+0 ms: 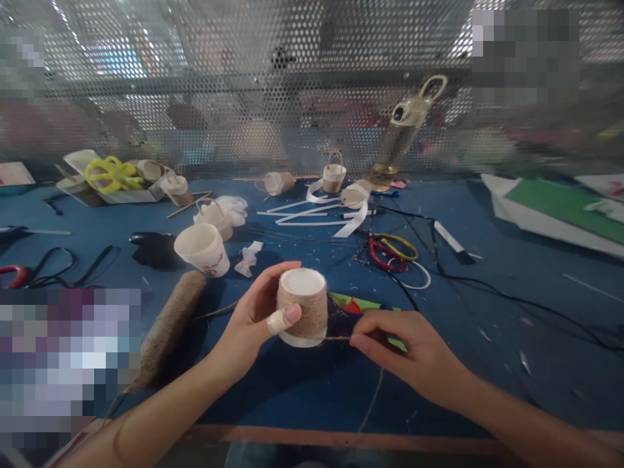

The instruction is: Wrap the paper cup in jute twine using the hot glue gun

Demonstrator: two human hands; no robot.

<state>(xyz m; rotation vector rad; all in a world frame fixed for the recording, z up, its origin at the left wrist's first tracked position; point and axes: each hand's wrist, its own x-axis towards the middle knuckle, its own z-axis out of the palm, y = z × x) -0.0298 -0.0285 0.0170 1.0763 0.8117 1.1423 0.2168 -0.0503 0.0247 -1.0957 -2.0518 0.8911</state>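
Observation:
A small paper cup, upside down with its white base up, has twine wound round its side and a bare white band at the rim. My left hand is closed around it, the bandaged thumb pressing on the wound twine. Out from near the cup's rim runs a strand of twine, pinched between the thumb and forefinger of my right hand. To the left lies a long spool of twine. Behind the right hand is a green and dark-blue item, partly hidden.
A white paper cup and a lace scrap lie beyond my left hand. Twine-wrapped cups, white strips, scissors, black cables and a bottle stand or lie farther back. Yellow scissors rest at left.

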